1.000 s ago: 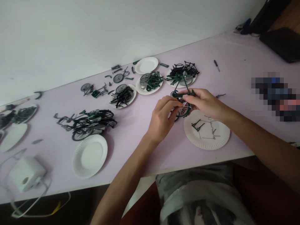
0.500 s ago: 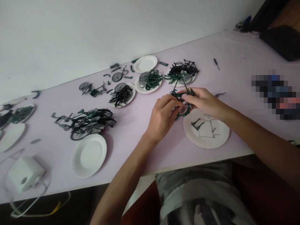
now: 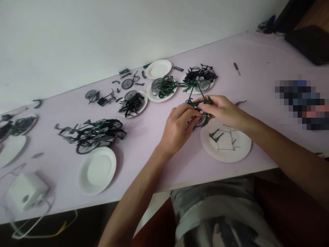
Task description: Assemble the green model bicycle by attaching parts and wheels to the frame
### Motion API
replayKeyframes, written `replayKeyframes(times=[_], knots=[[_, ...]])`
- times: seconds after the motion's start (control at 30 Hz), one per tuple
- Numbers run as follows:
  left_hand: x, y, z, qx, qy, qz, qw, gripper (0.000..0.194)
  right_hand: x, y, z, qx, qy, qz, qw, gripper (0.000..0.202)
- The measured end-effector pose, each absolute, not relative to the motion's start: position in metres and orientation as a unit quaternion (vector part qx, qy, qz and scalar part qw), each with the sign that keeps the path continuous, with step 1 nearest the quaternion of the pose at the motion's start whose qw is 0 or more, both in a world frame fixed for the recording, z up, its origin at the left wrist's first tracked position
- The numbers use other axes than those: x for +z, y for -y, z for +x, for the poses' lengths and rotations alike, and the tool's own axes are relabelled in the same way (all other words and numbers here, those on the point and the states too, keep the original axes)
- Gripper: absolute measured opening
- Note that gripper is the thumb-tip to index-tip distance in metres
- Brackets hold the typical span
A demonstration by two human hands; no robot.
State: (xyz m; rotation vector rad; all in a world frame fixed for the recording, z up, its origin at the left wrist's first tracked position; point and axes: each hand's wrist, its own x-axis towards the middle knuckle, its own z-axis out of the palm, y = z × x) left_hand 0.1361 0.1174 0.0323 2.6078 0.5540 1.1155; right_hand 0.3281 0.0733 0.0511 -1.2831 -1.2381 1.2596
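A dark green model bicycle (image 3: 202, 120), partly built, is held upside down or tilted between my hands, its spoked wheel toward me. My right hand (image 3: 223, 110) grips its frame from the right, thumb on top. With fingers pinched at the wheel, my left hand (image 3: 178, 123) works from the left side; its fingertips partly hide the hub. Just below lies a white paper plate (image 3: 226, 158) bearing a small green stand-like part (image 3: 215, 136) and several thin wire pieces (image 3: 232, 142).
Plates with green frames (image 3: 166, 87), black parts (image 3: 132, 104) and dark frames with a wheel (image 3: 199, 73) stand at the back. Several assembled model bicycles (image 3: 92, 134) are left, near a bare paper plate (image 3: 84, 171). A screwdriver (image 3: 236, 68) lies at right; a white box (image 3: 28, 192) front left.
The view shifts very slightly. Both hands stay at the model bicycle with almost the same grip, and the bicycle barely moves.
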Motion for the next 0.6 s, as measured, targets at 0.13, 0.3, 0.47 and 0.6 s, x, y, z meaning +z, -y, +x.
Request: replayKeyframes(times=[0.13,0.3,0.47,0.6], knots=[[0.0333,-0.1164,0.1358,0.373,-0.199,0.898,0.123,0.004,0.0510,-0.0733,0.3280,0.512,0.507,-0.518,0.461,0.023],[0.0339,-0.1162,0.1362,0.390,-0.193,0.890,0.134,0.002,0.0512,-0.0730,0.3290,0.511,0.506,-0.520,0.460,0.025],[0.0339,-0.1154,0.1372,0.403,-0.194,0.885,0.127,0.004,0.0514,-0.0729,0.3293,0.513,0.488,-0.526,0.471,0.026],[0.0340,-0.1154,0.1379,0.425,-0.199,0.874,0.127,0.004,0.0512,-0.0733,0.3293,0.505,0.496,-0.524,0.474,0.025]])
